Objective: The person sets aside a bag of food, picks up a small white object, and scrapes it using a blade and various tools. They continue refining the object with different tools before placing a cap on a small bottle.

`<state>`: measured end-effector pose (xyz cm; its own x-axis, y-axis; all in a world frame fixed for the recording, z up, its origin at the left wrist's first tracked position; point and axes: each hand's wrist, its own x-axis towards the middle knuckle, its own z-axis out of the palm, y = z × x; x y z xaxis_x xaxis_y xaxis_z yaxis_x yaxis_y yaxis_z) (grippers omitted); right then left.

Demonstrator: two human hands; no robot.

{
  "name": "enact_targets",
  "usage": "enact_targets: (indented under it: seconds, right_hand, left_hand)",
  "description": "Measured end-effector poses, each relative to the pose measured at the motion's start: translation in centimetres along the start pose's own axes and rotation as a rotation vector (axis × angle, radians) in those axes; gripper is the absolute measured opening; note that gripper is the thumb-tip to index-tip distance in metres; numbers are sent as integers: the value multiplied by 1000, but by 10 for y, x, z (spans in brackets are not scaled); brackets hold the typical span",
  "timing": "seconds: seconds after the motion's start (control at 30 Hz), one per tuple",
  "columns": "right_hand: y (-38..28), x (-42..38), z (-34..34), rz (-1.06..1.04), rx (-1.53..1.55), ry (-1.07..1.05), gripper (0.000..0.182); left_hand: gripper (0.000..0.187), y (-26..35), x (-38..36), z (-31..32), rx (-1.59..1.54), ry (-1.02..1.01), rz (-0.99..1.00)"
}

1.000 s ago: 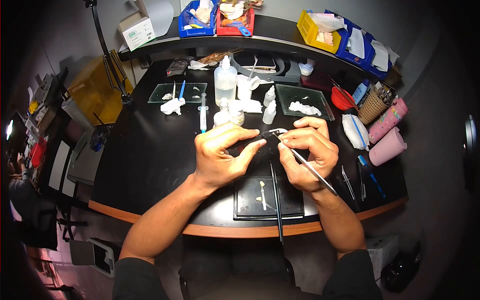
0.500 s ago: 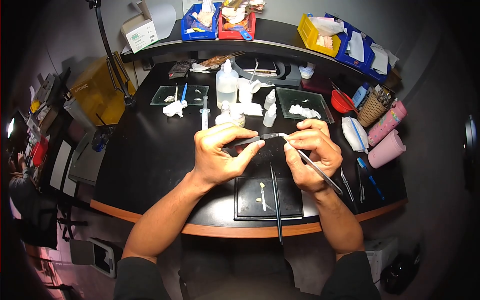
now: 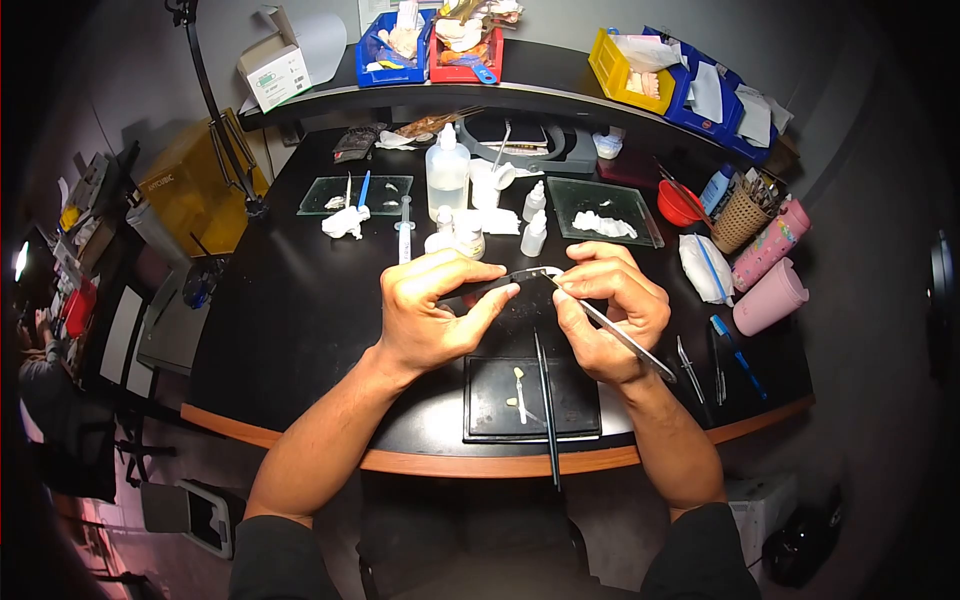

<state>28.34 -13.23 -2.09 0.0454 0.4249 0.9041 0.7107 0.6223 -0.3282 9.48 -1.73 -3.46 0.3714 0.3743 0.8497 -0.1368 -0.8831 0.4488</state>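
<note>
Above the desk, my left hand [image 3: 435, 305] pinches a slim black strip [image 3: 490, 288] between thumb and fingertips. Small pale spots show near its right end. My right hand [image 3: 617, 315] is closed around a silvery metal tool [image 3: 630, 344] with a bent tip, which looks like tweezers. That tip meets or overlaps the strip's end; contact is too fine to make out. Below the hands lies a black square pad [image 3: 490, 410] with small pale tooth-like pieces on a thin clear stick [image 3: 521, 395]. Two thin dark brush-like handles [image 3: 549, 420] cross the pad and overhang the desk edge.
Behind my hands stand a clear squeeze bottle [image 3: 447, 170], small dropper bottles [image 3: 534, 233], a syringe [image 3: 405, 230] and glass plates [image 3: 640, 205]. At right are a red bowl [image 3: 678, 204], a pink cup [image 3: 770, 300], a blue brush [image 3: 740, 357] and metal tools [image 3: 690, 368].
The whole view has shifted slightly, so most things sit a little further left. Both hands keep their grips, with the strip and the metal tool still end to end.
</note>
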Motion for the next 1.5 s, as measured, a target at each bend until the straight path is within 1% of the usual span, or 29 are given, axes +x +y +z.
enact_targets:
  seconds: [0.1, 0.2, 0.3, 0.43, 0.47, 0.6, 0.7, 0.8, 0.9, 1.0, 1.13, 1.4, 1.5]
  right_hand:
    - [0, -2, 2, 47, 35, 12, 13]
    - [-3, -5, 4, 101, 57, 7, 13]
    - [-1, -5, 4, 106, 59, -9, 12]
    - [-2, -8, 5, 152, 78, -12, 11]
    - [-2, -9, 6, 161, 82, -14, 11]
    - [0, -10, 7, 217, 93, -6, 10]
    - [0, -11, 7, 236, 110, 6, 10]
    - [-2, -8, 6, 192, 111, -1, 10]
    - [-3, -7, 6, 146, 101, -5, 10]
    - [-3, -7, 6, 120, 82, -5, 10]
    - [-4, -6, 7, 88, 61, -19, 11]
    - [-2, -8, 7, 117, 93, -4, 11]
    - [0, -9, 5, 129, 116, -11, 11]
  left_hand:
    - [18, 3, -1, -2, -5, -30, -80]
    - [19, -5, 0, -1, -4, -18, 1]
    - [22, -8, -3, 4, -81, 31, -132]
    - [24, -11, -2, 0, -229, -72, -311]
    - [22, -14, -2, -4, -142, -127, -258]
    - [24, -14, -2, -3, -319, -76, -356]
    - [26, -12, 0, -5, -325, -49, -377]
    - [29, -10, 2, -7, -354, -35, -366]
    - [34, -5, 3, -5, -463, 33, -442]
    - [38, -7, 2, -4, -408, 31, -363]
    - [39, -7, 3, -5, -383, 37, -324]
    - [37, -8, 3, -7, -368, 19, -287]
    - [37, -9, 3, -8, -323, 0, -229]
